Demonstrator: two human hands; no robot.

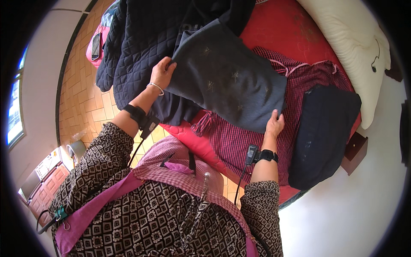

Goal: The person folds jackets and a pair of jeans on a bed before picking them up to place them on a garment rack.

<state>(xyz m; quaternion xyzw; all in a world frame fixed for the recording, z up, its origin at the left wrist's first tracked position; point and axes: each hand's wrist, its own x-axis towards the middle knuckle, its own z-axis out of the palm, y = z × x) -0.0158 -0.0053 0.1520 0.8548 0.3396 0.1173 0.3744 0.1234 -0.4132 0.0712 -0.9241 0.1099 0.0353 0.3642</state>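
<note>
A dark grey-blue piece of fabric with small scattered motifs is stretched between my hands. My left hand grips its left edge, thumb against bent fingers. At its lower right corner, my right hand pinches the cloth. Beneath and beyond it lies a black quilted garment with dark cloth beside it. A red-and-navy striped garment with pink trim is spread under the right part of the fabric. To the right rests a folded dark navy garment.
Everything lies on a bed with a red mattress cover. A cream cushion or bedding with a thin cable is at the upper right. A smartphone lies on pink fabric at the upper left. A brown wooden piece juts out beside the bed.
</note>
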